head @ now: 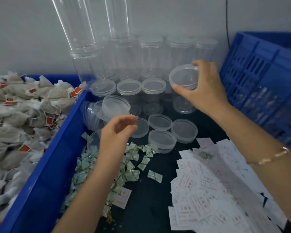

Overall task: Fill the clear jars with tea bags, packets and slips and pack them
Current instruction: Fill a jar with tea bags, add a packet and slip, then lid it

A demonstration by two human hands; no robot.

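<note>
Right hand (207, 88) grasps the rim of 1 upright clear jar (183, 78) at the right end of the jar rows, near the blue crate (259, 73). Left hand (116, 132) is released, fingers loosely curled, holding nothing, above the packets (133, 165). Tea bags (15, 106) fill the blue bin (57, 148).

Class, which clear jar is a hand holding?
The open jar at the right of the group: the right hand grips its rim. The left hand holds nothing; no other jar is touched.
</note>
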